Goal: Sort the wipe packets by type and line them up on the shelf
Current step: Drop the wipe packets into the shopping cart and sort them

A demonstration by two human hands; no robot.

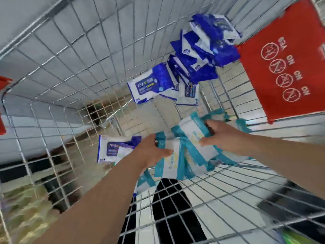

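Note:
I look down into a wire shopping cart (pixel 73 55). Teal-and-white wipe packets (pixel 184 159) lie bunched at the near end. My left hand (pixel 153 152) grips the left edge of this teal bunch, thumb on top. My right hand (pixel 223 136) grips a teal packet (pixel 191 131) from the right, fingers curled over its top. Several blue-and-white wipe packets (pixel 197 55) are piled along the far right side. One blue packet (pixel 149 85) lies face up in the middle. Another blue packet (pixel 112 150) sits partly under my left wrist.
A red child-seat flap (pixel 284 64) with round warning symbols hangs on the cart's right side. Wire walls enclose every side. Through the cart floor show pale tiles and a dark shape (pixel 168 199). A red handle piece (pixel 3 81) is at the left edge.

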